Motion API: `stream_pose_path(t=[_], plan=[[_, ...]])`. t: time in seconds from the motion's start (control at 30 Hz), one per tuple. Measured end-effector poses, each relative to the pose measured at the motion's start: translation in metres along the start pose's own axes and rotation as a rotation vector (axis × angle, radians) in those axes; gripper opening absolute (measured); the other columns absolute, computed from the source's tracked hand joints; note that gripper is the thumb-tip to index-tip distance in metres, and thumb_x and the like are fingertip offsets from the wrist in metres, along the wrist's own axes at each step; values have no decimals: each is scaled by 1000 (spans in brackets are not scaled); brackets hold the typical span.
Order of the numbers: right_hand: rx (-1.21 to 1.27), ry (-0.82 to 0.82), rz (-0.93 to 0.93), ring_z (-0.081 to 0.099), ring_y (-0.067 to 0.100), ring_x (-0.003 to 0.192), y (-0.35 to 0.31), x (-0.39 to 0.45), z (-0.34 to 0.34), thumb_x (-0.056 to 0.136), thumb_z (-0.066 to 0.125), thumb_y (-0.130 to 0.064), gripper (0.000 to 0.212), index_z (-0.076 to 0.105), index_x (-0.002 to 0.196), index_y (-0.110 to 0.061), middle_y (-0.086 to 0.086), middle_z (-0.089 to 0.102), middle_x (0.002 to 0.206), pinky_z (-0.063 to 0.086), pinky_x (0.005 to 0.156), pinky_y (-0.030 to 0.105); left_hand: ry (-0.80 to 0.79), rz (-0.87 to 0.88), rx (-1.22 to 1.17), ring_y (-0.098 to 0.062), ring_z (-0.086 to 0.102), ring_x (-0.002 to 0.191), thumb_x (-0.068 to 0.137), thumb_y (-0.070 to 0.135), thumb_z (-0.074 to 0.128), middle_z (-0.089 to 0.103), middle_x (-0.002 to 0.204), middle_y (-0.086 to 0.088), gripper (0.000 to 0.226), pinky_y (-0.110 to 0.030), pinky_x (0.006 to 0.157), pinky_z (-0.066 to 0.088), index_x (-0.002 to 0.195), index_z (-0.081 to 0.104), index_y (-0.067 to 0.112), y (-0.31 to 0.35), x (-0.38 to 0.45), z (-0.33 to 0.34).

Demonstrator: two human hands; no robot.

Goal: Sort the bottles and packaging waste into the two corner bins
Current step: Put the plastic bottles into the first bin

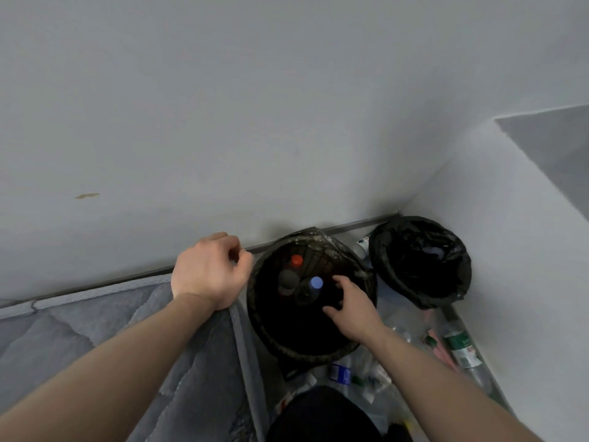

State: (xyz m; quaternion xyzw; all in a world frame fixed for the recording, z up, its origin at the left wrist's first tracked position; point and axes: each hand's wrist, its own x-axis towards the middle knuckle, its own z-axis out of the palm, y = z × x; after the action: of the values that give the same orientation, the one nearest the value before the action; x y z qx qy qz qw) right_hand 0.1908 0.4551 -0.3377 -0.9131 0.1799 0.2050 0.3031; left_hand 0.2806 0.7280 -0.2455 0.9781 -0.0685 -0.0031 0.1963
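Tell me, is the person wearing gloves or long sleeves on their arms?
No gloves and no long sleeves. The left hand and the right hand are both bare, and the forearms are uncovered as far as the picture shows. No watch, ring or bracelet shows on either wrist.

Near black-lined round bin: interior mostly dark; below the red cap and blue cap, bottle bodies indistinct. Right hand: covers part of the opening; fingertips lost against the dark. Far black-bagged bin: contents unreadable. Clear plastic bottles and wrappers on the floor: blurred, labels illegible, partly behind the right forearm. Dark rounded shape: cut by the bottom edge, unidentifiable. Both forearms: cropped at the frame.
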Motion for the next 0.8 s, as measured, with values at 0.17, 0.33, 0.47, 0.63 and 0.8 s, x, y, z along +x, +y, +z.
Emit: stream_pose_path(t=[0.17,0.33,0.47,0.63,0.8], plan=[[-9,4,-44,58,20,120,-7,-17,-9,86,75,-35,75,33,149,-32,-3,45,147,50,103,38,3,24,16,-27,61,76,81,48,41,59,75,5,32,-35,59,47,65,51,23,1,-2,-3],[21,-1,-57,54,23,127,-10,-11,-2,88,72,-30,74,32,150,-28,-3,33,153,46,106,36,9,34,13,-25,60,73,82,47,41,58,73,8,31,-34,59,46,66,53,23,3,-2,-4],[114,82,-28,46,23,135,-16,4,13,87,71,-22,77,30,152,-25,-2,23,157,43,108,33,1,29,28,-23,56,71,83,45,45,54,71,9,27,-33,56,41,66,50,25,1,-2,-1],[98,13,-89,34,20,143,-20,11,6,89,70,-20,76,29,153,-27,-9,15,160,39,112,33,-71,-59,98,-22,60,74,80,46,46,53,74,11,24,-31,58,34,70,52,26,3,5,9],[-45,-123,-114,15,19,152,-11,-51,-52,94,62,-24,75,22,157,-30,-7,6,166,27,121,34,-144,-24,175,-23,57,99,81,44,44,61,108,9,28,-37,77,47,91,65,27,7,5,-13]])
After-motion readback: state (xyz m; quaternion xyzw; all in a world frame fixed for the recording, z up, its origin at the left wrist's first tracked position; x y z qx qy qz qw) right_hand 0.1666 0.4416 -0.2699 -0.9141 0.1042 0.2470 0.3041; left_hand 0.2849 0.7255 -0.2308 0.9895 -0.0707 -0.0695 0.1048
